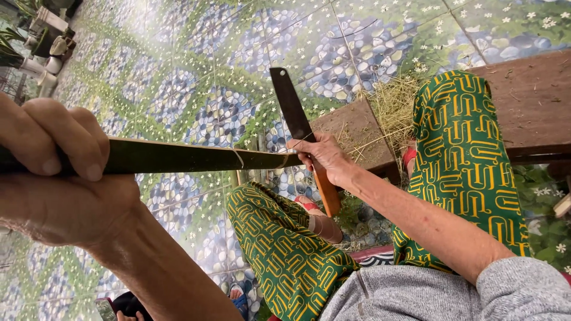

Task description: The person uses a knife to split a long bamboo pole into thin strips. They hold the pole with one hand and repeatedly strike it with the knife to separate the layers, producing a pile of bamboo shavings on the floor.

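Note:
My left hand (pixel 53 172) fills the near left of the view and grips one end of a long dark green bamboo strip (pixel 178 157). The strip runs level to the right, with a thin pale sliver curling off it. My right hand (pixel 321 156) holds a knife with an orange-brown wooden handle (pixel 327 193) and a dark flat blade (pixel 288 101) that points up and away. The blade meets the strip's far end, right at my right hand's fingers.
My legs in green trousers with a yellow pattern (pixel 464 160) spread below, feet in red sandals (pixel 306 205). A brown wooden bench (pixel 535 101) with dry straw (pixel 395 107) is at right. The floor is pebble-and-flower patterned tile (pixel 220 71). Pots (pixel 50 44) stand far left.

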